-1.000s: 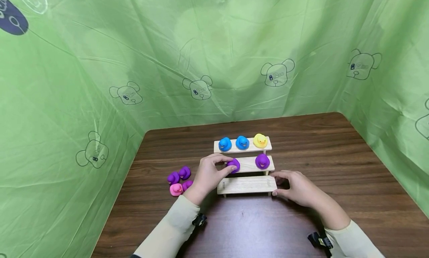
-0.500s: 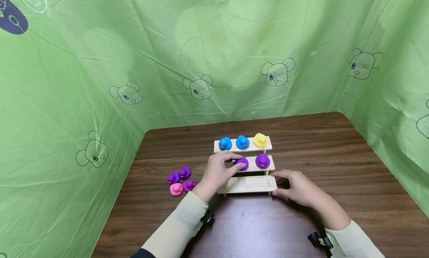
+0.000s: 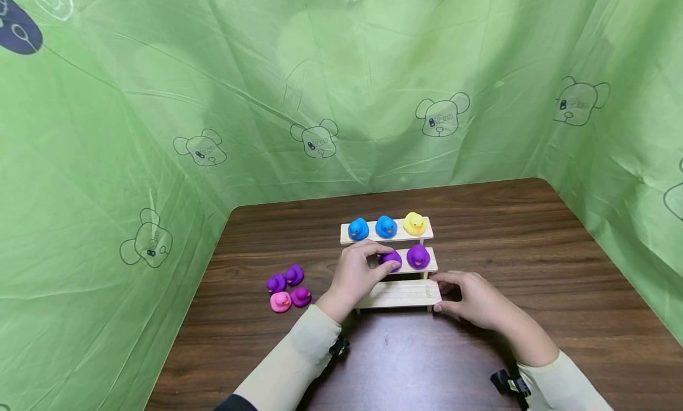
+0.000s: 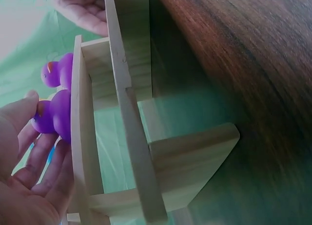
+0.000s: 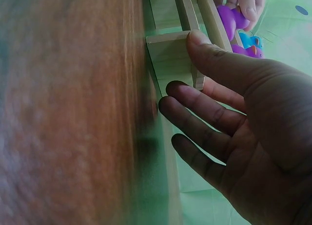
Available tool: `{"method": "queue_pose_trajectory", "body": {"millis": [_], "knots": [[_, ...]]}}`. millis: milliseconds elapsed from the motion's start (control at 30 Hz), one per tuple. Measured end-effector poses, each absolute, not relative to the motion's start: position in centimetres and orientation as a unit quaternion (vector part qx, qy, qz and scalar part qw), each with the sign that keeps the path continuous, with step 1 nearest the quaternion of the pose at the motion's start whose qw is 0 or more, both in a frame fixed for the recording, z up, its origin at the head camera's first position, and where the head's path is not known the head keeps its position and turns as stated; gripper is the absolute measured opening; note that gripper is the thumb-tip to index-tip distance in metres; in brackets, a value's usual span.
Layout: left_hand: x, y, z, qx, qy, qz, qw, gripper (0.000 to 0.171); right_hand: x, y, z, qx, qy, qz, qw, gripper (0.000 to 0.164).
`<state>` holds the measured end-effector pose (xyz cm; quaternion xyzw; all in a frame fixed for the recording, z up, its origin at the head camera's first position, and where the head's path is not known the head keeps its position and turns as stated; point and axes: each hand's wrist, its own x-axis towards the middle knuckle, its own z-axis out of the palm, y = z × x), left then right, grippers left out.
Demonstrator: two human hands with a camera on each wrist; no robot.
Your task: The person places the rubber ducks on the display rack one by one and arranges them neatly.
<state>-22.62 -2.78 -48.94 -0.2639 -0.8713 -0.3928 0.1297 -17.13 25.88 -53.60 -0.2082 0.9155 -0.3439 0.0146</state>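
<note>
On the middle step of a pale wooden three-step stand (image 3: 397, 295), my left hand (image 3: 358, 273) pinches a purple rubber duck (image 3: 392, 259) between thumb and fingers. A second purple duck (image 3: 418, 256) sits just to its right on that step. In the left wrist view the held duck (image 4: 53, 115) rests against the step, close to its neighbour (image 4: 58, 71). My right hand (image 3: 475, 298) holds the right end of the lowest step, thumb at the front corner and index finger behind. The right wrist view shows its thumb (image 5: 214, 57) on the step's edge, other fingers spread.
Two blue ducks (image 3: 386, 226) and a yellow duck (image 3: 414, 223) stand on the top step. Left of the stand, several purple ducks (image 3: 294, 274) and a pink duck (image 3: 280, 302) lie on the brown wooden table (image 3: 240, 340). Green sheeting (image 3: 373, 102) surrounds the table's back and sides.
My left hand has slid the purple duck rightward along the middle step, closer to the other purple duck. My right hand has stayed at the stand's end.
</note>
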Motion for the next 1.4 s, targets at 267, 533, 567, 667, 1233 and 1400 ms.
{"method": "queue_pose_trajectory", "body": {"millis": [267,533,567,667,1233,1400], "knots": [[-22.6,-2.7,-49.0,-0.262,-0.872,-0.39,0.138,0.028,-17.1,25.9,-53.6,-0.209,0.915,-0.345,0.014,0.054],[-22.5,-2.8,-49.3,-0.253,-0.872,-0.396,0.136,0.029,-17.1,25.8,-53.6,-0.211,0.915,-0.345,0.012,0.054],[-22.5,-2.8,-49.4,-0.251,-0.872,-0.397,0.135,0.029,-17.1,25.8,-53.6,-0.212,0.915,-0.345,0.012,0.054],[-22.6,-2.9,-49.4,-0.249,-0.871,-0.403,0.129,0.03,-17.0,25.8,-53.5,-0.212,0.914,-0.345,0.012,0.054],[-22.0,-5.5,-48.5,-0.26,-0.845,-0.442,0.149,0.034,-17.0,25.7,-53.5,-0.215,0.91,-0.353,0.01,0.052],[-21.7,-7.3,-48.1,-0.255,-0.848,-0.436,0.162,0.033,-17.0,25.7,-53.4,-0.212,0.911,-0.353,0.011,0.053]]}}
